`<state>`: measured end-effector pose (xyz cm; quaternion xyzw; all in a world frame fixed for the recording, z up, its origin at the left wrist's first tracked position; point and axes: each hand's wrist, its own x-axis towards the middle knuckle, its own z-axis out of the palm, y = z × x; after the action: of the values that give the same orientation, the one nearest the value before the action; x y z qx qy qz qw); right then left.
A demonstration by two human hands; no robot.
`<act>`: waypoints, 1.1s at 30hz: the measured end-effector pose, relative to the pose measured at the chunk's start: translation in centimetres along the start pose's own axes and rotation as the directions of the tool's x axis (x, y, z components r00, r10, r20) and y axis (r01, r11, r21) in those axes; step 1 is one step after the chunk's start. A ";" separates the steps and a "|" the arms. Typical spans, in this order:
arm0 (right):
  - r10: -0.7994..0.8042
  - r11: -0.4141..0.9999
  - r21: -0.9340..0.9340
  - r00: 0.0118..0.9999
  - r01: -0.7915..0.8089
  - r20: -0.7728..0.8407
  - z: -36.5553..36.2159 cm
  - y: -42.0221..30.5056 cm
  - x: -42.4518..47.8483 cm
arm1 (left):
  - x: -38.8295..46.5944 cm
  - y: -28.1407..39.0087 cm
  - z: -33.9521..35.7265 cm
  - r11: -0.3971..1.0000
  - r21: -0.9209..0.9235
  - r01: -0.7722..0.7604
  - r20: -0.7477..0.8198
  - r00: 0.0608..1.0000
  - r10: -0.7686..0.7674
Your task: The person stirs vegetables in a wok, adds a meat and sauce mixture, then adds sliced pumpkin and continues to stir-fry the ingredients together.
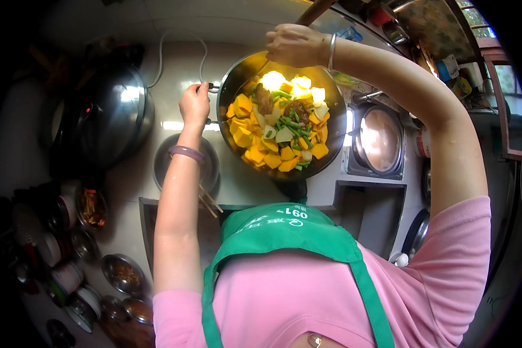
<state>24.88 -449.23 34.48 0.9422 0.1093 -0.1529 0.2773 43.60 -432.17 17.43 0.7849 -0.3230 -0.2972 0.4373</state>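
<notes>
A dark wok (337, 150) sits before me, holding chunks of orange pumpkin (243, 135), cut green beans (291, 124), pale vegetable slices and brown clumps (264, 100) that look like meat or sauce. My left hand (194, 104) is closed around the wok's loop handle (214, 88) on its left side. Above the far rim, my right hand (298, 45) grips a wooden-handled cooking tool (316, 11). Its thin shaft slants down into the wok; the working end is hidden among the food.
Beneath my left forearm stands a grey bowl (165, 161), with chopsticks (209, 202) by its near rim. A lidded black electric cooker (108, 113) is at left. Several food bowls (122, 274) sit lower left. Right of the wok is a round metal pot (380, 139).
</notes>
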 end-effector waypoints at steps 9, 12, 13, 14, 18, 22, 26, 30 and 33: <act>0.073 0.982 0.172 0.997 -0.073 0.009 -3.6 -1.2 -10.4 | 0.2 -0.4 0.0 0.998 -0.038 0.039 0.024 0.999 -0.038; 0.185 0.979 0.075 0.981 -0.189 0.056 -4.3 -0.7 -13.5 | 0.4 -0.3 0.1 0.998 -0.048 0.030 0.024 0.999 -0.029; 0.230 0.972 0.035 0.971 -0.232 0.069 -4.3 -0.6 -14.3 | 0.2 -0.1 0.2 0.997 -0.053 0.050 0.032 0.998 -0.048; 0.295 0.955 -0.012 0.945 -0.296 0.143 -3.1 -0.3 -14.9 | 0.0 0.1 0.0 0.996 -0.059 0.070 0.038 0.997 -0.068; 0.447 0.893 -0.087 0.855 -0.441 0.262 0.5 -0.8 -14.8 | 0.3 0.0 0.1 0.990 -0.136 0.044 0.040 0.998 -0.039; 0.441 0.850 0.129 0.823 -0.511 0.358 4.8 -1.4 -13.8 | -0.1 0.0 -0.1 0.996 -0.065 0.054 0.029 0.998 -0.053; 0.405 0.773 0.354 0.839 -0.526 0.363 9.0 -4.0 -13.1 | -0.5 0.7 -0.2 0.997 -0.066 0.051 0.033 0.998 -0.049; 0.372 0.764 0.397 0.850 -0.509 0.373 8.3 -4.8 -12.7 | -0.2 0.3 -0.3 0.994 -0.090 0.059 0.029 0.998 -0.057; 0.374 0.776 0.403 0.868 -0.486 0.326 4.2 -4.6 -13.6 | 0.0 0.2 -0.4 0.994 -0.095 0.054 0.035 0.998 -0.051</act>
<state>9.93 -449.38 33.60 0.9564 -0.1832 -0.2138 0.0777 43.80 -432.06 17.75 0.7665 -0.2947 -0.3362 0.4612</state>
